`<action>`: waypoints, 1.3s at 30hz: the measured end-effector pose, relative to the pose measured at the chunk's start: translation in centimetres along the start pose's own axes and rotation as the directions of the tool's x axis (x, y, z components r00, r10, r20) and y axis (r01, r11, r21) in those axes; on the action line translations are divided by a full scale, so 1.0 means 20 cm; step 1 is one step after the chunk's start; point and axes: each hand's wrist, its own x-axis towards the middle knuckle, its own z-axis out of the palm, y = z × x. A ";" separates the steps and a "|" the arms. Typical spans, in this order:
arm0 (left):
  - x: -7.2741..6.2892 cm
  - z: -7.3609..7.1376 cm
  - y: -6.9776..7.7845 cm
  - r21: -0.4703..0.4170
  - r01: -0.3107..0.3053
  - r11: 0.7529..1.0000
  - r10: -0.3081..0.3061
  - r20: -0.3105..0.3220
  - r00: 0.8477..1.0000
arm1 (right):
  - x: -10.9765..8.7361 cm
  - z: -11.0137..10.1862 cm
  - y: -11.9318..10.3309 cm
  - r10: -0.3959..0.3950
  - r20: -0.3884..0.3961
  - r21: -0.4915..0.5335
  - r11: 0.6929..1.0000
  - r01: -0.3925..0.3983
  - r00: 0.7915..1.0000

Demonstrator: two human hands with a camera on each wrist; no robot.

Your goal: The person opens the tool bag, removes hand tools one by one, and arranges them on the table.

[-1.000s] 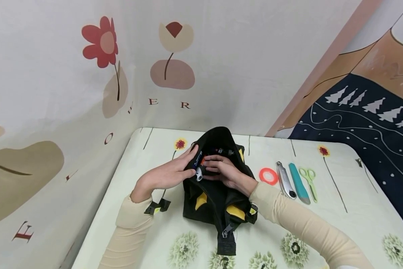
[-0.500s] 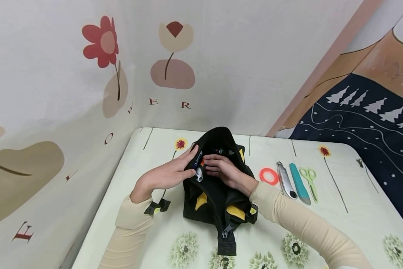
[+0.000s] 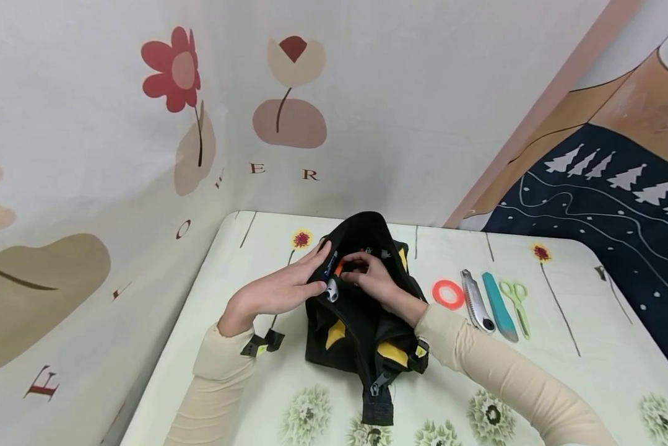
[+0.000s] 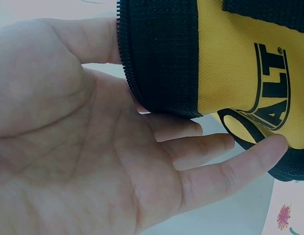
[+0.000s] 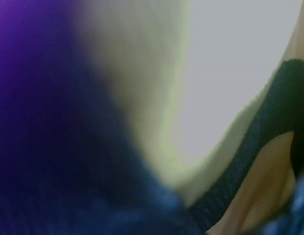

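Note:
A black and yellow tool bag (image 3: 334, 347) stands on the table with its zipped mouth spread wide. My left hand (image 3: 280, 288) holds the left rim, thumb inside the mouth and the other fingers along the outside; the left wrist view shows the zip teeth passing under the thumb. Down in the mouth is my right hand (image 3: 375, 282), its fingers bent near an orange item (image 3: 339, 267); I cannot tell whether it grips anything. By the left thumb lie a dark blue item with pale lettering (image 3: 330, 265) and a grey-white tool end (image 3: 332, 290). The right wrist view is mostly blurred dark cloth.
Right of the bag, a red-orange tape ring (image 3: 447, 294), a silver utility knife (image 3: 477, 301), a teal knife-shaped tool (image 3: 500, 306) and green scissors (image 3: 516, 303) lie in a row. The flower-print table (image 3: 595, 371) meets a printed wall cloth at the back.
The right hand's fingers have gone from nearly straight to bent inside the bag. My left hand keeps its hold on the rim, and the tools at the right stay put.

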 end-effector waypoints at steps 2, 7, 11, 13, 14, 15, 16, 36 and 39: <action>0.00 0.00 0.00 0.002 0.000 1.000 0.000 0.001 1.000 | 0.00 0.00 0.00 -0.031 -0.048 -0.060 0.998 0.028 0.998; 0.00 0.00 0.00 0.003 -0.002 1.000 0.002 0.001 1.000 | 0.00 -0.01 0.01 -0.132 -0.114 -0.202 0.973 0.108 0.985; 0.00 0.00 -0.01 0.004 0.000 1.000 0.000 0.002 1.000 | 0.01 -0.02 0.02 -0.231 -0.118 -0.351 0.919 0.178 0.966; 0.00 0.00 -0.01 0.005 0.002 1.000 -0.002 0.002 1.000 | 0.01 -0.03 0.02 -0.254 -0.107 -0.394 0.898 0.193 0.961; 0.00 0.00 -0.01 0.006 0.002 1.000 -0.003 0.002 1.000 | 0.01 -0.03 0.02 -0.259 -0.101 -0.411 0.890 0.197 0.961; 0.00 0.00 -0.01 0.005 0.004 1.000 -0.004 0.001 1.000 | 0.01 -0.03 0.02 -0.257 -0.096 -0.420 0.886 0.195 0.962; 0.00 0.00 -0.01 0.004 0.004 1.000 -0.004 0.002 1.000 | 0.00 -0.03 0.02 -0.251 -0.090 -0.427 0.884 0.191 0.964; 0.00 0.01 0.00 0.015 0.011 1.000 -0.011 0.002 1.000 | 0.00 -0.06 0.04 -0.256 -0.061 -0.556 0.811 0.180 0.965; 0.00 0.01 0.00 0.013 0.010 1.000 -0.010 0.002 1.000 | 0.00 -0.06 0.04 -0.252 -0.046 -0.573 0.799 0.181 0.967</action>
